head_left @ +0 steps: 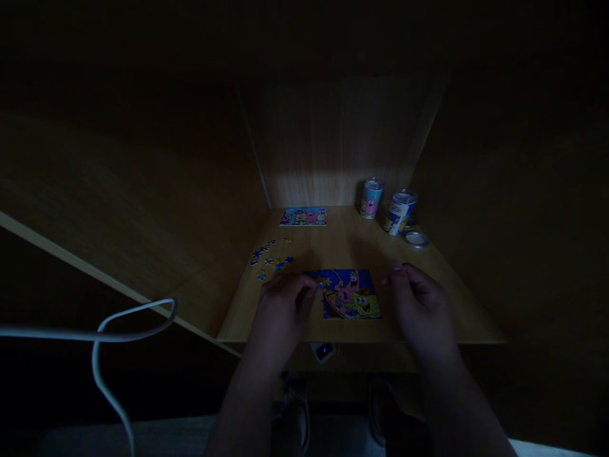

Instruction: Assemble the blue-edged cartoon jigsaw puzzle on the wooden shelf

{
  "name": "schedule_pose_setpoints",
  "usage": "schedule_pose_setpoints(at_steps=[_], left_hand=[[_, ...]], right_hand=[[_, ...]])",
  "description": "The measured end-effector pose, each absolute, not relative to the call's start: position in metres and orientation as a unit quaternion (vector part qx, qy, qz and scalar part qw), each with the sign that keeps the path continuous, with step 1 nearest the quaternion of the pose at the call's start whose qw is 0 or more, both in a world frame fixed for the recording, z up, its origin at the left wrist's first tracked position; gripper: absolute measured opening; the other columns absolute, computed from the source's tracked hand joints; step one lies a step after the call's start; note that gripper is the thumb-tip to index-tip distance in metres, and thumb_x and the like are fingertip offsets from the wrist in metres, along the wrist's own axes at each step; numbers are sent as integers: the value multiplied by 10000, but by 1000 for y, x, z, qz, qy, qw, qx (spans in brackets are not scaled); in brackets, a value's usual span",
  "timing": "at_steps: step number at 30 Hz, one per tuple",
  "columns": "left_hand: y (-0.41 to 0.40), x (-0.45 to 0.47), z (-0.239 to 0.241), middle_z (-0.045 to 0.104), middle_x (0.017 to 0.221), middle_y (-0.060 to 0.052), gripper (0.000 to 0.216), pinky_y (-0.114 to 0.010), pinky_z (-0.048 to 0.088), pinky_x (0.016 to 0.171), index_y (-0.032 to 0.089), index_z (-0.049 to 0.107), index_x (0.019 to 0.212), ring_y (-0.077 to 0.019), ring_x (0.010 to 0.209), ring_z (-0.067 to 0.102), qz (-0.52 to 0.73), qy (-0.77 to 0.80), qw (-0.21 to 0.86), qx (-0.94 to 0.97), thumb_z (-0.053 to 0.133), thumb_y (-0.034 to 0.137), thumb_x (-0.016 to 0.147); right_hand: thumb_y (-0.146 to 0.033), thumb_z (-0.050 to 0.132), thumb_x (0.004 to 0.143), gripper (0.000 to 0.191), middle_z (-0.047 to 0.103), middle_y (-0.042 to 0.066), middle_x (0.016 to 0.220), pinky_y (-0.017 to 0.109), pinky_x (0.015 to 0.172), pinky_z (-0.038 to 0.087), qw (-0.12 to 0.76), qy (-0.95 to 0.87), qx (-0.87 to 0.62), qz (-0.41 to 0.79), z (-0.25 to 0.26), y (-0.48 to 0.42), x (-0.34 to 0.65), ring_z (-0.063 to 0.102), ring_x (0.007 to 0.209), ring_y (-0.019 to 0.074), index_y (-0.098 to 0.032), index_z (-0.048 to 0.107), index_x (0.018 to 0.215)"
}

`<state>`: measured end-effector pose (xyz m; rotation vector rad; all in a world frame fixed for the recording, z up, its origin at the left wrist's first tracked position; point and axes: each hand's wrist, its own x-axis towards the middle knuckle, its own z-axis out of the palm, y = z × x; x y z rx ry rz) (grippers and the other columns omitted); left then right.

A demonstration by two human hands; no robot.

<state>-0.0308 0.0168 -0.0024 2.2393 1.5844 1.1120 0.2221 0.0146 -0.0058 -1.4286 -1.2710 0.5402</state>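
Note:
A partly joined cartoon jigsaw puzzle [349, 295] lies near the front edge of a small wooden desk [342, 244]. My left hand [283, 308] rests at the puzzle's left edge, fingers curled in a pinch on a small puzzle piece [325, 282]. My right hand [419, 301] hovers just right of the puzzle, fingers bent and pinched together; what they hold, if anything, is too dark to see. Several loose blue and yellow pieces [271, 257] are scattered on the desk's left side.
A picture card [303, 216] lies at the back of the desk. Two small round tins [372, 198] [400, 212] stand at the back right, with a round lid [415, 238] beside them. Wooden walls enclose the desk. A white cable [102, 343] hangs at left.

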Motion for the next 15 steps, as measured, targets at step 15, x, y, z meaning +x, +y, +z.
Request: schedule_pose_setpoints(at_steps=[15], left_hand=[[20, -22, -4, 810, 988, -6, 197, -397, 539, 896, 255, 777, 1009, -235, 965, 734, 373, 517, 126, 760, 710, 70, 1024]], right_hand=[[-368, 573, 1121, 270, 729, 72, 935, 415, 899, 462, 357, -749, -556, 48, -14, 20, 208, 635, 978, 279, -237, 690, 916]])
